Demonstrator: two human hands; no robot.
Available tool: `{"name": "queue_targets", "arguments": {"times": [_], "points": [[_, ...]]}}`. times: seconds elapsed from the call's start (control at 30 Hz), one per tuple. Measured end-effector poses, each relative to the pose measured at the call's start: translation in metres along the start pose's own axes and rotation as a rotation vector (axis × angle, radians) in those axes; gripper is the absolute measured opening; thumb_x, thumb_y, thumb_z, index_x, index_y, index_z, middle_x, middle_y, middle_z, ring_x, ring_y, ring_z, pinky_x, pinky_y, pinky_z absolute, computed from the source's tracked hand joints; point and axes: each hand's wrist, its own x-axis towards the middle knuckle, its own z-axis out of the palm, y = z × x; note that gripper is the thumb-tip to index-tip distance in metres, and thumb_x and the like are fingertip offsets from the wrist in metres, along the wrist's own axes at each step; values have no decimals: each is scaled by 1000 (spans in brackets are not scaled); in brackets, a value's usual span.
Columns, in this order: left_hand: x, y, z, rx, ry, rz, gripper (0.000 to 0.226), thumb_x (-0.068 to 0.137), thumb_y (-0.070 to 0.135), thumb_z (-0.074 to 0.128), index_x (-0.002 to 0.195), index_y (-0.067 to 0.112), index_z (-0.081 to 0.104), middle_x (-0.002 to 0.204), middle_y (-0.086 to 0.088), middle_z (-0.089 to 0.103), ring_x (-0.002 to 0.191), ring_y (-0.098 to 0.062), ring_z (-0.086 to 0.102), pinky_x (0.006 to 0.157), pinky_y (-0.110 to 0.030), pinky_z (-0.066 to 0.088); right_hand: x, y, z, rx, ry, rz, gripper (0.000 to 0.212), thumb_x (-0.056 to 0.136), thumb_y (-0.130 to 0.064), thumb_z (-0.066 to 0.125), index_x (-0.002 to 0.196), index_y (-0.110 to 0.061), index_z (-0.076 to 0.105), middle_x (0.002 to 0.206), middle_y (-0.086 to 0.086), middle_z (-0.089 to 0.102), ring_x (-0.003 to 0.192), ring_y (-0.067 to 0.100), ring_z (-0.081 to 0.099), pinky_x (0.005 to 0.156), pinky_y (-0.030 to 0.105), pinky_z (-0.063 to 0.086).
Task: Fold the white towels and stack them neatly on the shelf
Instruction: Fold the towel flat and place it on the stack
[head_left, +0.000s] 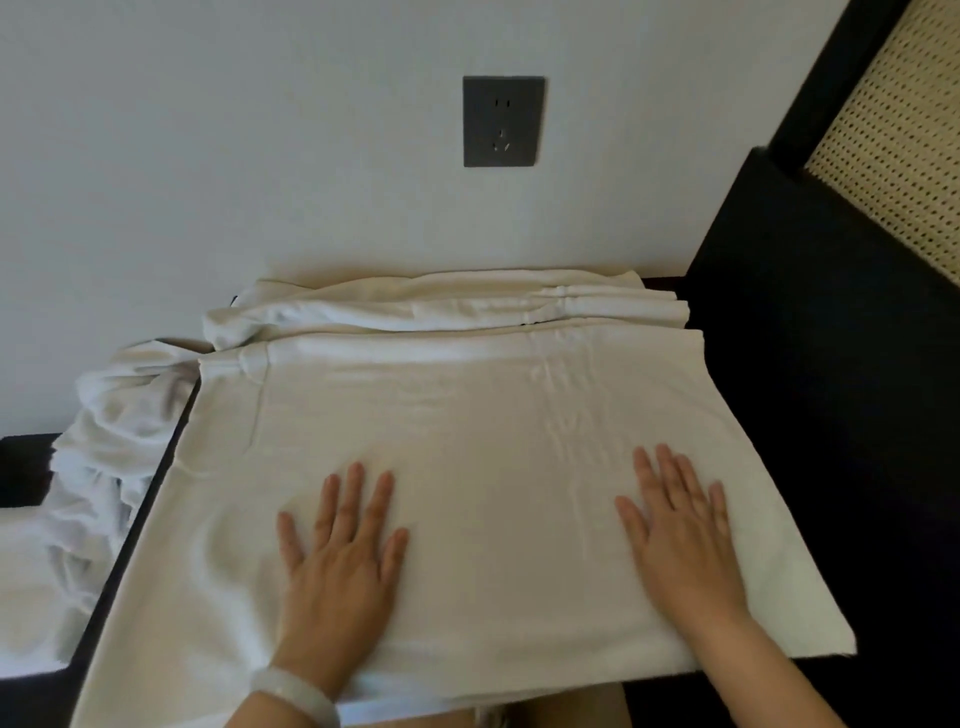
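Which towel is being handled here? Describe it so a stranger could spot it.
Find the grey socket on the wall and look straight below it. The flat towel lies spread nearest the camera, with the left hand and right hand flat on it. Unlike the bunched towel behind it by the wall and the crumpled towel at its left, it is smooth.

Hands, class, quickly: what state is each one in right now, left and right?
Left hand: open, fingers spread, pressing flat on the towel.
Right hand: open, flat on the same towel, holding nothing.
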Motion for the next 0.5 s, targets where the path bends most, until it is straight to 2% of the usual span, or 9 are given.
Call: {"name": "queue_targets", "arguments": {"times": [0.07, 0.13, 0.2, 0.23, 0.3, 0.33, 0.4, 0.5], "points": [[-9, -28, -3, -33, -16, -128, 71, 92, 63, 6, 153, 33, 25, 161, 5, 17, 148, -18, 16, 113, -62, 11, -1, 9, -10, -25, -54, 145, 78, 87, -66, -16, 156, -29, -10, 165, -3, -7, 151, 16, -11, 122, 48, -6], [-20, -44, -11, -65, -16, -229, 78, 84, 65, -5, 155, 36, 8, 163, 6, 4, 151, -21, 2, 116, -60, 2, -9, -9, -20, -35, -67, 213, 84, 82, -65, -15, 156, -26, -11, 165, 1, -10, 150, 25, -15, 120, 54, -8], [-30, -37, -18, -67, -39, -229, 77, 82, 66, -10, 153, 36, -3, 164, 4, -1, 151, -28, -3, 116, -61, 0, -20, -58, -20, -28, -8, 68, 78, 92, -62, -12, 158, -22, -2, 165, 3, -4, 151, 29, -12, 119, 54, -11], [-35, -27, -20, -54, -54, -172, 76, 86, 65, -6, 154, 33, 2, 164, 1, 5, 150, -31, 4, 115, -64, 4, -28, -91, -15, -16, 31, -72, 73, 97, -59, -3, 158, -21, 9, 165, 4, 5, 152, 28, -3, 119, 53, -8], [-46, -8, -15, -9, -68, -32, 66, 98, 58, 6, 153, 28, 28, 159, -3, 27, 146, -34, 24, 108, -69, 14, -48, -152, 3, 9, 19, -328, 66, 96, -52, 20, 151, -19, 37, 158, 6, 32, 148, 27, 25, 116, 54, 6], [-50, -6, -12, 10, -61, 19, 61, 100, 54, 11, 150, 28, 35, 157, -3, 32, 144, -33, 28, 105, -70, 16, -55, -173, 13, 8, 0, -412, 63, 95, -49, 26, 147, -19, 44, 154, 6, 39, 144, 26, 33, 114, 54, 12], [-59, -18, -10, 19, -42, 21, 57, 100, 50, 20, 150, 28, 35, 158, -2, 31, 145, -30, 27, 104, -72, 19, -62, -190, 26, -1, -57, -445, 60, 96, -47, 28, 147, -20, 45, 154, 5, 40, 143, 25, 36, 114, 53, 16], [-76, -57, -13, 10, 9, -67, 58, 98, 48, 23, 152, 29, 31, 159, -1, 27, 147, -27, 23, 104, -73, 22, -63, -182, 29, -12, -58, -442, 65, 97, -52, 16, 154, -23, 29, 162, 1, 22, 150, 21, 18, 118, 49, 5]]}}
